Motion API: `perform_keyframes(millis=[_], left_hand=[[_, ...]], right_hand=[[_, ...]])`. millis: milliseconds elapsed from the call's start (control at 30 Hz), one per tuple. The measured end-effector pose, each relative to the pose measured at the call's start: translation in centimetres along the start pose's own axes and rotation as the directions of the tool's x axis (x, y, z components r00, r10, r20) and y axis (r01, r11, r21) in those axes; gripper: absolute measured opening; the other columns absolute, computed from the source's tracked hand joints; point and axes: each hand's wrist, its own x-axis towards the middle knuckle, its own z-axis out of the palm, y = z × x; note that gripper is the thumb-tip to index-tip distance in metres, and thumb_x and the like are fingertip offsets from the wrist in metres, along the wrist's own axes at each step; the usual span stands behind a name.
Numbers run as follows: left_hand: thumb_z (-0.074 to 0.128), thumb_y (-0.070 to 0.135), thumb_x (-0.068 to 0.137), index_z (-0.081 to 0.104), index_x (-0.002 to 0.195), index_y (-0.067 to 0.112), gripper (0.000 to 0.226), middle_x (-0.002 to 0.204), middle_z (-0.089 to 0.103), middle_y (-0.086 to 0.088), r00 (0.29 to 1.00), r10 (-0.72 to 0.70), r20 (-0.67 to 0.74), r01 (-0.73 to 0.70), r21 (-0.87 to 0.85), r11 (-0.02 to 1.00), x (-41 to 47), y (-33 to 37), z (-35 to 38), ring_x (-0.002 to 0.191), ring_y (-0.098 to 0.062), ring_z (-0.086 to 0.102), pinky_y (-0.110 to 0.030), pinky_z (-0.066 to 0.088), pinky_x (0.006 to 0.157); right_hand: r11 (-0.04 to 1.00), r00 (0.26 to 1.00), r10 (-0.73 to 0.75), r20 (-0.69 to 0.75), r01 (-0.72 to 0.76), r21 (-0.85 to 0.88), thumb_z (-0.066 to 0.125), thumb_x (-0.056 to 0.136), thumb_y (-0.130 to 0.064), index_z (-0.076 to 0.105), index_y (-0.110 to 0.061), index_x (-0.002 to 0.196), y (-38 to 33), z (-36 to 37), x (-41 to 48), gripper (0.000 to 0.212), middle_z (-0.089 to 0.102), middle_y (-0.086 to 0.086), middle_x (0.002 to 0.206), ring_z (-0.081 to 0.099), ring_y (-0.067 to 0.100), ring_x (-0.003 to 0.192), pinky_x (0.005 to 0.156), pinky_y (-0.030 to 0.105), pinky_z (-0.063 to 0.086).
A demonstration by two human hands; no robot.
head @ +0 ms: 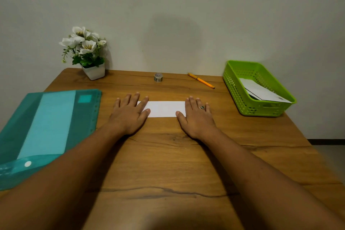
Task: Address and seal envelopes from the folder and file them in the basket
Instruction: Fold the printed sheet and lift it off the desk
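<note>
the folder [46, 127] lies left of the envelope [164, 108], the basket [235, 87] right of it, likely so work flows across. left hand [128, 115] and right hand [197, 117] press flat, fingers straight, on its ends to steady it; pen [201, 80] and tape [158, 77] wait beyond.

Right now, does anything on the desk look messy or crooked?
Only slightly: the filed envelopes in the green basket lie tilted, one corner up on the rim. The white envelope lies straight, left hand and right hand flat on its ends.
</note>
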Motion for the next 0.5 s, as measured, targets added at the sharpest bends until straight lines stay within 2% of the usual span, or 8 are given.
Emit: perform_keyframes(millis=[100,200,300,400,500], left_hand=[[0.009,0.062,0.103,-0.002,0.162,0.039,0.064,0.173,-0.003,-0.003,1.000,-0.016,-0.012,0.016,0.000,1.000,0.0,0.2,0.1,0.158,-0.029,-0.004,-0.056,0.000,0.125],[0.010,0.061,0.104,-0.001,0.163,0.039,0.064,0.173,-0.002,-0.003,1.000,-0.019,-0.017,0.019,-0.008,1.000,0.0,0.4,0.0,0.158,-0.028,-0.003,-0.057,0.001,0.125],[0.010,0.059,0.104,0.000,0.163,0.039,0.063,0.173,-0.002,-0.002,1.000,-0.016,-0.027,0.016,-0.012,1.000,-0.2,0.3,0.0,0.159,-0.027,-0.003,-0.057,0.002,0.125],[0.010,0.060,0.104,0.000,0.163,0.039,0.063,0.173,-0.002,-0.002,1.000,-0.013,-0.025,0.013,-0.011,1.000,-0.1,0.4,0.0,0.159,-0.027,-0.003,-0.056,0.002,0.126],[0.010,0.061,0.104,-0.001,0.163,0.039,0.064,0.173,-0.003,-0.002,1.000,-0.019,-0.017,0.019,-0.012,1.000,-0.1,0.2,0.1,0.159,-0.027,-0.004,-0.056,0.001,0.126]], right_hand=[[0.998,1.000,-0.013,-0.007,0.013,-0.054,0.013,0.106,-0.063,0.010,-0.009,0.166,-2.3,-0.4,0.1,0.081,0.009,0.012,0.174,0.002,0.030,0.161,0.129,0.057,-0.001],[0.986,0.987,-0.161,-0.018,0.162,0.041,0.019,0.109,-0.056,0.010,-0.009,0.166,-6.4,-0.4,0.0,0.075,0.009,0.011,0.174,0.003,0.028,0.161,0.130,0.053,0.001],[0.961,0.962,-0.271,-0.034,0.273,0.051,0.018,0.110,-0.050,0.010,-0.011,0.167,-8.6,0.0,0.0,0.069,0.009,0.009,0.175,0.003,0.026,0.161,0.130,0.051,0.003],[0.965,0.968,-0.252,-0.005,0.251,0.077,0.018,0.109,-0.056,0.007,-0.016,0.167,-7.5,0.1,0.1,0.072,0.004,0.004,0.176,-0.001,0.024,0.162,0.130,0.049,0.000],[0.982,0.986,-0.169,0.016,0.167,0.087,0.018,0.107,-0.063,0.005,-0.017,0.167,-4.7,0.1,0.0,0.077,0.001,0.002,0.176,-0.003,0.023,0.162,0.130,0.049,-0.001]])
